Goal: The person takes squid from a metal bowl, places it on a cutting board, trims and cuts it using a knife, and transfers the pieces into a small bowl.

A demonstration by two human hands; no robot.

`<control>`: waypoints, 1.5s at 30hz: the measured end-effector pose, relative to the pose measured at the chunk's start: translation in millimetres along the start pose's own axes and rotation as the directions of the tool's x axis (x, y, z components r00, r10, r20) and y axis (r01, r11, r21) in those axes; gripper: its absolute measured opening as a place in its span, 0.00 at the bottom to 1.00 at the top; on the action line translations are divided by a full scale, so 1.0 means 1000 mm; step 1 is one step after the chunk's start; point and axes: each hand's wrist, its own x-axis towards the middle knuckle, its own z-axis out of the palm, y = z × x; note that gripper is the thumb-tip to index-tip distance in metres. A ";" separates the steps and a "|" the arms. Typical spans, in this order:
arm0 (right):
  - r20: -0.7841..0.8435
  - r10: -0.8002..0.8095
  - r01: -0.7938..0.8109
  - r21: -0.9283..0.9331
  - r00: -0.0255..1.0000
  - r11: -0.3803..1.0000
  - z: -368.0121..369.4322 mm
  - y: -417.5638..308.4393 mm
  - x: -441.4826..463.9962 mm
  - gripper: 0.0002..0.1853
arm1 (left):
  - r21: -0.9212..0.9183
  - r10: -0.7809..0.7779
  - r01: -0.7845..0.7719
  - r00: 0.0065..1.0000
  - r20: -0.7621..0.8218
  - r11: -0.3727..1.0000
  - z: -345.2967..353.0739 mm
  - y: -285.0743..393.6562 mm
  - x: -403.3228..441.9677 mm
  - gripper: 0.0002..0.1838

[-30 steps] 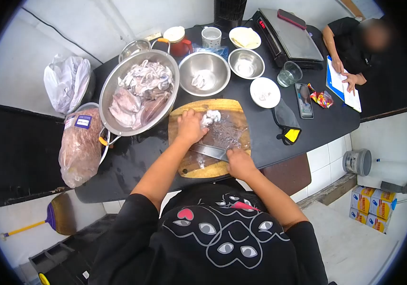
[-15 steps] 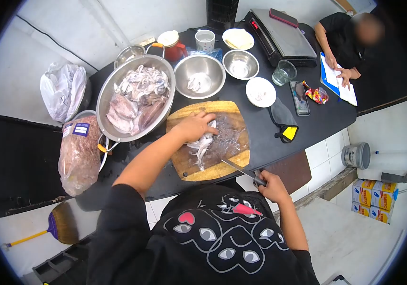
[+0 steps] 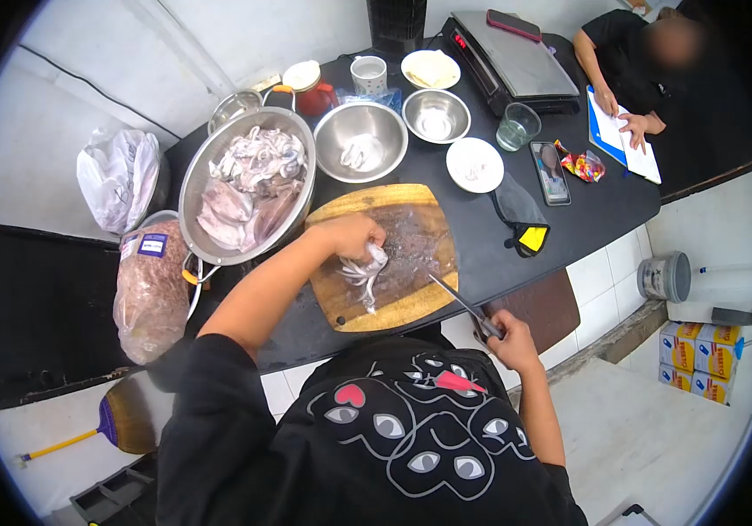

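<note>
Knife [image 3: 463,302] shifted rightward in the closed right hand [image 3: 511,343], the left hand [image 3: 354,235], fingers curled, pinches squid [image 3: 367,275] on the board [image 3: 402,196], some already in the bowl [image 3: 390,145], plenty seemingly left in the basin [image 3: 198,180].

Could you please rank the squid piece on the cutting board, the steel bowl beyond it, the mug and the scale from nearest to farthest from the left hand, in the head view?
1. Squid piece: in the left hand, on the cutting board.
2. Steel bowl: beyond the board.
3. Mug: behind the bowl.
4. Scale: far back, to the right.
</note>
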 end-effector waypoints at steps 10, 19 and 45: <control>-0.144 -0.151 0.162 0.065 0.978 0.985 -0.009 -0.006 0.022 0.09 | -0.766 -0.293 -0.210 0.837 -0.462 0.608 0.065 -0.021 -0.011 0.12; -0.064 -0.075 0.081 0.090 0.995 0.993 -0.001 -0.009 0.024 0.09 | -0.219 -0.168 -0.011 0.607 -0.777 0.976 0.111 -0.013 -0.033 0.24; -0.120 -0.056 0.071 0.128 0.991 0.989 0.011 -0.004 0.004 0.10 | -0.217 -0.477 0.445 0.870 -0.127 0.869 0.043 0.022 0.038 0.22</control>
